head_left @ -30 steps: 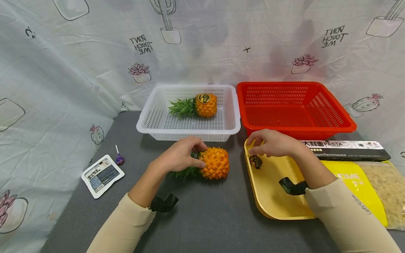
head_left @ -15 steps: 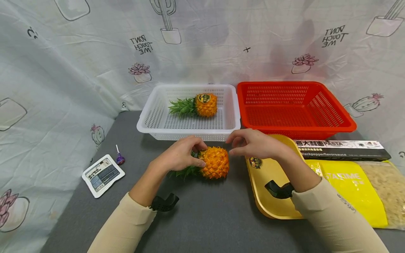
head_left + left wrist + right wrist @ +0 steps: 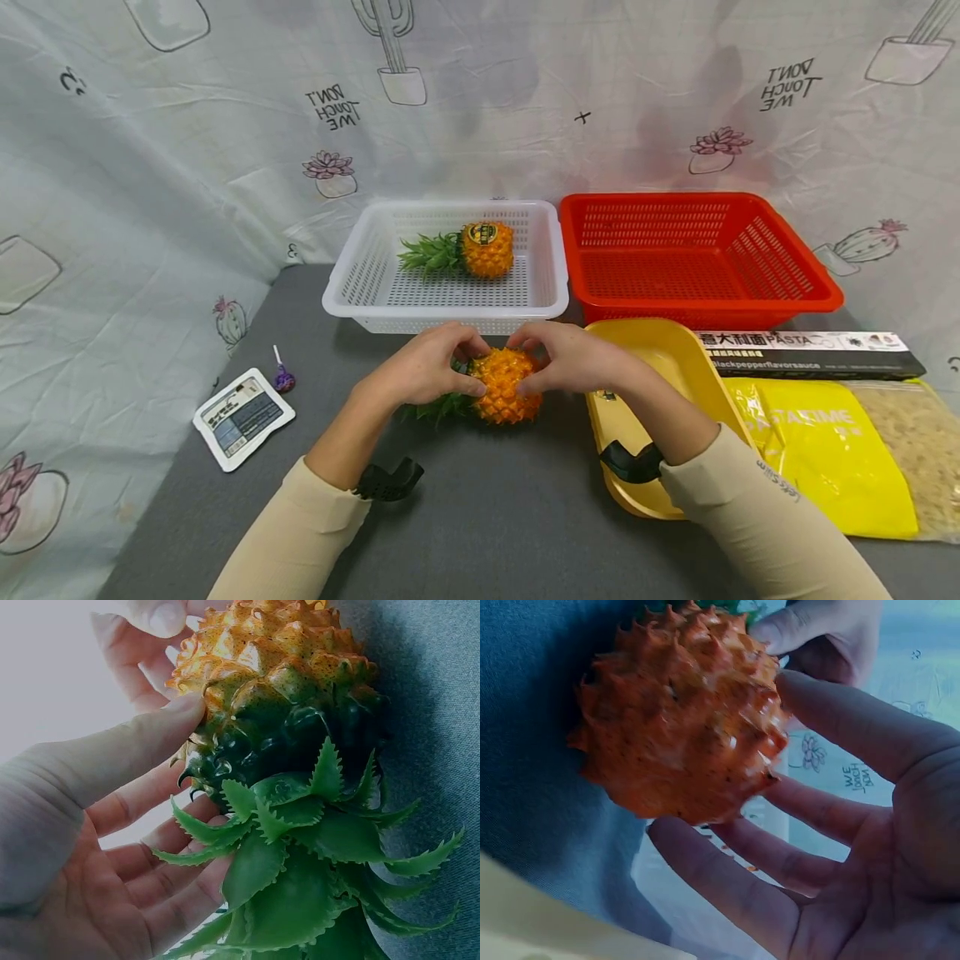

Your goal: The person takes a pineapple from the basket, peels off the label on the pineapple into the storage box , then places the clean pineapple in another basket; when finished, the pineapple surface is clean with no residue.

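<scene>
A small orange pineapple with green leaves lies on its side on the grey table, crown pointing left. My left hand holds it near the crown end, thumb on the near side. From the right, my right hand spans its base between thumb and fingers. In the left wrist view the green leaves hang below the spiky fruit, with the left thumb pressed to its side. The right wrist view has the rounded base between the right thumb and fingers; part of the left hand shows behind.
Behind are a white basket holding another pineapple, and a red basket. A yellow tray lies under the right forearm. Further right are a black box and a yellow pasta bag. A white packet and lollipop lie left.
My right hand has moved left from the yellow tray's edge to the pineapple's base and taken hold there. My left hand has stayed on the pineapple.
</scene>
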